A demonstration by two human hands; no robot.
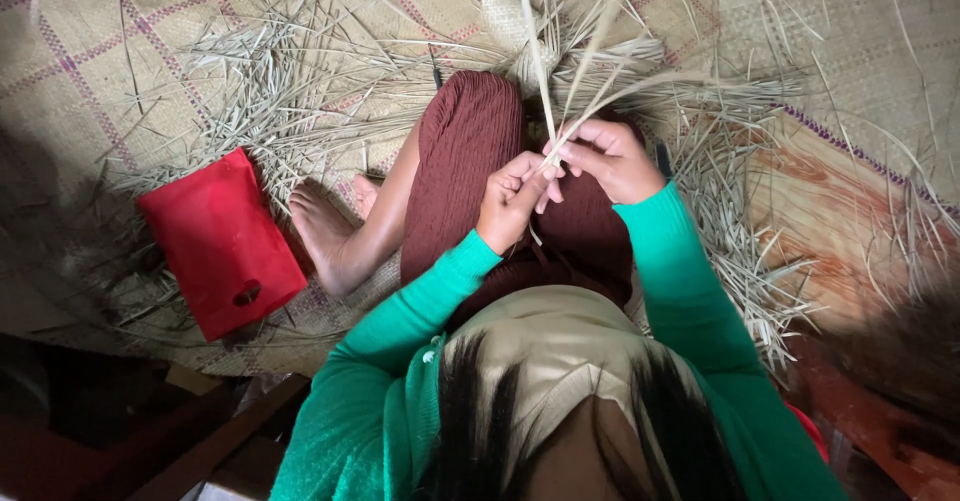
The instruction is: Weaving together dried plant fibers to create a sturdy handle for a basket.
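A big woven mat (120, 71) spreads out under and around both hands, with loose straw (270, 91) scattered all over it. Off past the left hand (512, 201) lies a red bag (220, 241). Left hand and right hand (612, 161) touch, both pinched shut on thin straw strips (570, 91) that fan upward.

A bag (222, 244) lies on the woven mat (90, 71), left of the foot (325, 226), amid scattered straw strips (270, 91).

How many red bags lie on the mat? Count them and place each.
1. The red bag lies flat on the woven mat among loose straw strips, beside the bare foot. More could be hidden under the straw or in the dark edges.
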